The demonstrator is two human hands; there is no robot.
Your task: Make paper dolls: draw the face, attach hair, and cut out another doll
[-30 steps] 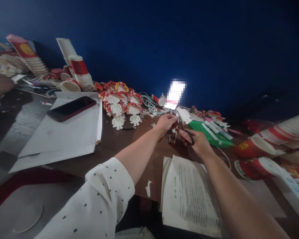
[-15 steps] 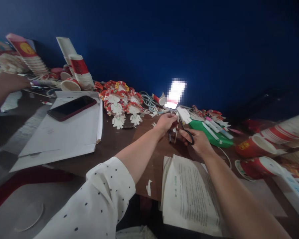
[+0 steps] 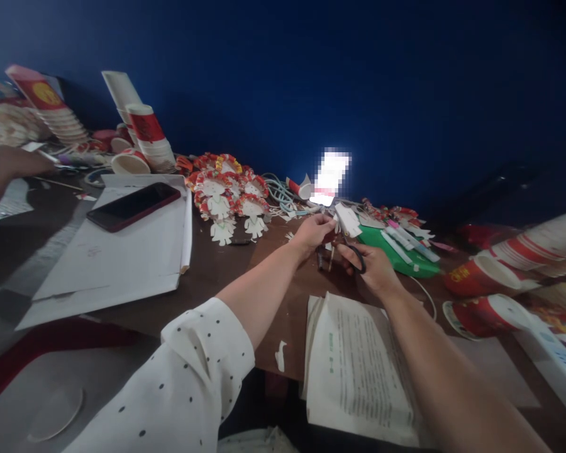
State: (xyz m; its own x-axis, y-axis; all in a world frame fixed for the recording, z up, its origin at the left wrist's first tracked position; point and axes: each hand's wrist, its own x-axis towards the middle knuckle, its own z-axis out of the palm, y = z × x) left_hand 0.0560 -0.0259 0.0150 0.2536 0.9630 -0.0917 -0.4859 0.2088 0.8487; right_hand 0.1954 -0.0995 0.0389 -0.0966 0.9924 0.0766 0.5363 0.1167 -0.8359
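My right hand (image 3: pixel 370 267) is closed around black-handled scissors (image 3: pixel 357 258), with the blades pointing up and away toward my left hand. My left hand (image 3: pixel 315 234) is closed in a pinch just to the left of the blades. Between its fingertips shows a small piece of white paper (image 3: pixel 337 223); its full shape is mostly hidden by the fingers. Directly behind both hands, a lit phone screen (image 3: pixel 330 176) stands upright. White paper figures with red frilled heads (image 3: pixel 221 207) lie heaped to the left of my hands.
An open book (image 3: pixel 358 371) lies at the near table edge. A dark phone (image 3: pixel 134 206) rests on a white folder (image 3: pixel 108 258) at left. Markers lie on a green packet (image 3: pixel 399 255). Paper cups (image 3: pixel 153 141) stand stacked at back left. Another person's hand (image 3: pixel 16 165) is at far left.
Both hands keep nearly the same pose, with the scissors still beside the paper. The whole view has shifted slightly. At far left the other person's hand has moved a little.
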